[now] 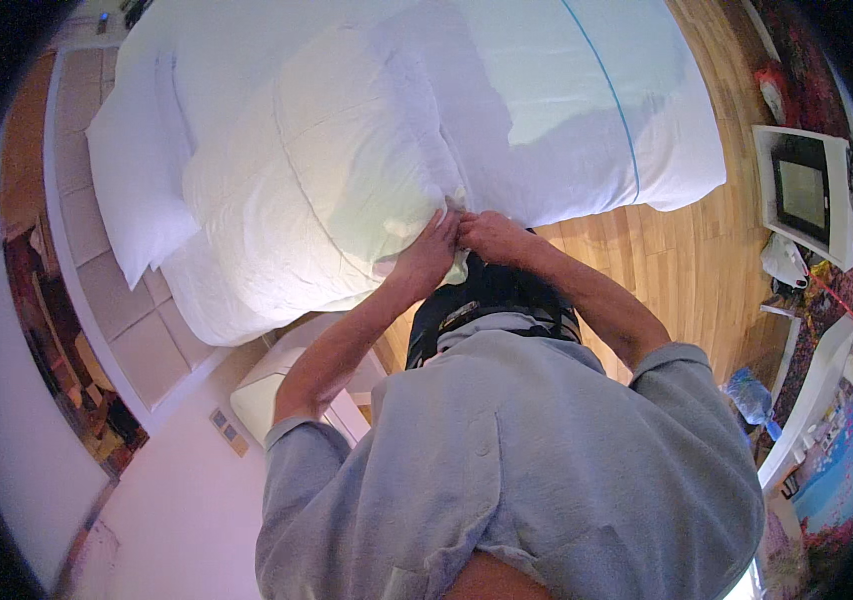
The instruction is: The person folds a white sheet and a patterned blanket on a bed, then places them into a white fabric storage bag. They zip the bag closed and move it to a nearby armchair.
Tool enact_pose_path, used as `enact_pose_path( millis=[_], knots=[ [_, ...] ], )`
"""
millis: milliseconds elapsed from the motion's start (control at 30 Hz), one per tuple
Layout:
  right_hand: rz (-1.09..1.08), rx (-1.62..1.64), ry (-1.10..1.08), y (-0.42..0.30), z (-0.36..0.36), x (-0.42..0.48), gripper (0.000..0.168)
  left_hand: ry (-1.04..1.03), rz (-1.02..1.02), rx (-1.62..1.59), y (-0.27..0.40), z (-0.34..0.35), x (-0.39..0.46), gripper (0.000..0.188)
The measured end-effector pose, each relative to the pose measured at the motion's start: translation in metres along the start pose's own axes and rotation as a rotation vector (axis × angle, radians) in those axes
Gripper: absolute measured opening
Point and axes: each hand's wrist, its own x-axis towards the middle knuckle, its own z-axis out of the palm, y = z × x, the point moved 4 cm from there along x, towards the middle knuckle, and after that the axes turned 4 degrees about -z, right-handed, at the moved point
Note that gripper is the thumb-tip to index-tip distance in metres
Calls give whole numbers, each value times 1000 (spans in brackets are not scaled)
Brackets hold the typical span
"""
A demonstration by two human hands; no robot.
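A thick white duvet [299,187] lies bunched over the bed, and its near edge comes up against my body. My left hand [430,247] grips the gathered fabric at this edge, fingertips pointing away from me. Close beside it on the right, my right hand [492,236] pinches the same bunch of cloth, with its fingers curled. The two hands nearly touch, and a small tuft of cloth sticks up just beyond them. The fingertips are partly hidden in the fabric. To the right, flatter white bedding [569,172] carries a blue line [616,97] across it.
A white pillow [138,172] leans near the padded beige headboard [126,300]. Wall sockets [229,433] sit left of my left arm. Across the wooden floor [666,262] are a white-framed appliance or screen [803,191], a white plastic bag [783,261] and a clear blue bottle [750,397].
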Motion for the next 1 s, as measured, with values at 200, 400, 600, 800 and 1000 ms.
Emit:
enact_pose_path(
  millis=[200,400,600,800,1000],
  knots=[
    [33,-133,-146,10,21,9,12,-4,-133,-91,-59,-93,53,36],
    [17,-141,-177,9,23,7,10,-534,-272,165,-117,-54,107,70],
    [112,-255,-157,31,-7,13,22,-522,-299,179,-115,-39,102,71],
    [388,-150,-38,79,-26,18,25,-502,-311,149,-119,-45,96,68],
    [747,67,256,120,-4,50,20,-523,-332,97,-113,-52,101,66]
  ],
)
